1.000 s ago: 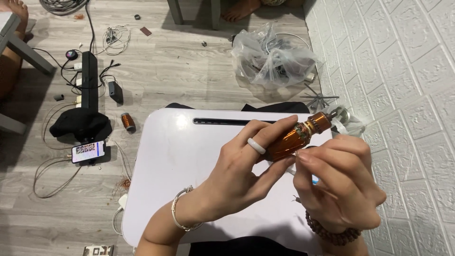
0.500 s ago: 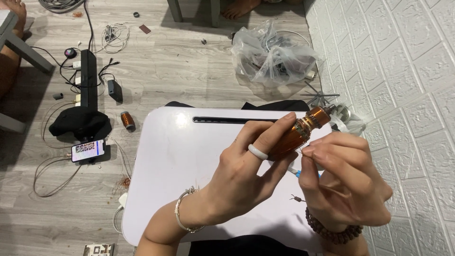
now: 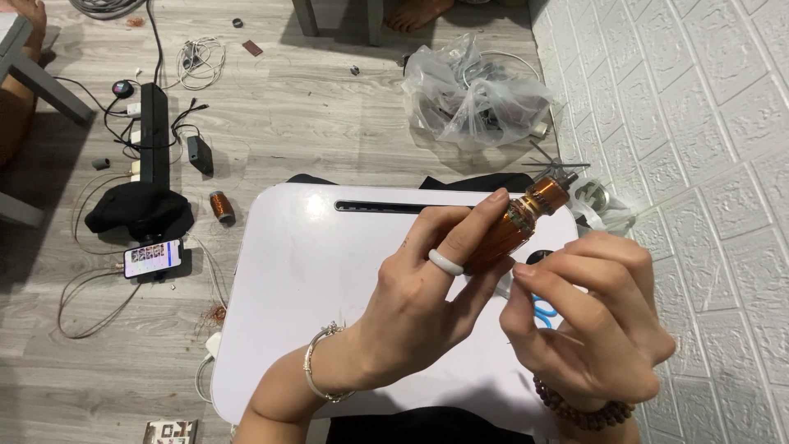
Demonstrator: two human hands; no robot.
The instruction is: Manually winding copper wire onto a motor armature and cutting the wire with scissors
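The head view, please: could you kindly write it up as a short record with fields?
Left hand: left hand holds the copper-wound armature above the white lap table, its grip closed around it.
Right hand: right hand pinches at the armature's lower end; what it pinches is too fine to tell.
On the table: blue-handled scissors, partly hidden.
On the floor: power strip, phone, small copper coil, clear plastic bag.
Right side: white textured wall.
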